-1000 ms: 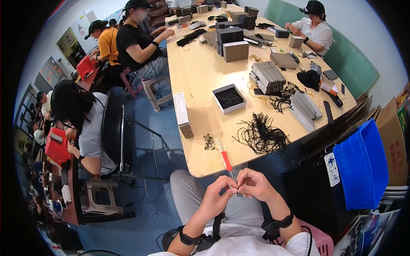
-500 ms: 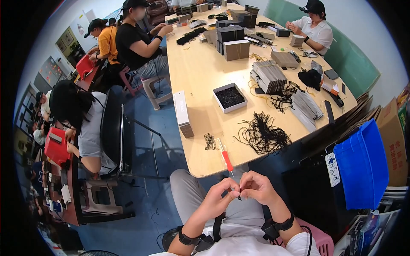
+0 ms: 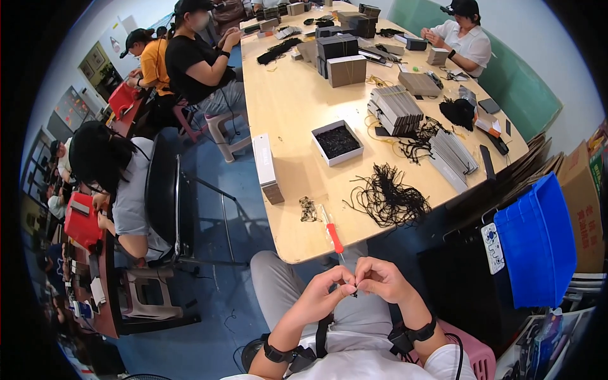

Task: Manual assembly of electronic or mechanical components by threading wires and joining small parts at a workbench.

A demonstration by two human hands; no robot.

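My left hand and my right hand meet above my lap, just off the table's near edge. Thumbs and forefingers of both are pinched together at the tips. Between them a small black piece pokes out below, perhaps cord; most of it is hidden by the fingers. Just beyond the hands lies a red-handled tool, its thin metal shaft pointing toward me past the table edge. A tangled heap of black cords rests on the table ahead. Left of the tool is a little cluster of small dark loops.
A white box of small black pieces sits mid-table, with a stack of white-topped cards at the left edge. Bundled grey cards lie to the right. A blue bin stands at my right. Several people work around nearby tables.
My view has shifted slightly, so the table's things sit a little further left. Both hands stay pinched together in nearly the same place, with only a slight shift of the fingers.
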